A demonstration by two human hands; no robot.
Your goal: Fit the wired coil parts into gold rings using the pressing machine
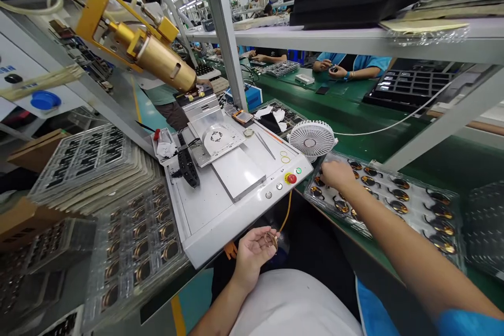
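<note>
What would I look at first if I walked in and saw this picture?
You'd probably spot the big brass-coloured cylinder in its yellow frame at the top left first. Next comes the little white fan on the white machine, near its red stop button. At the lower right, the person's right hand reaches into a clear tray of round gold parts.

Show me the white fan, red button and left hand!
White fan (310, 140): head view, centre of its grille.
Red button (291, 178): head view, top of the button.
Left hand (252, 258): head view, middle of the palm.
</note>
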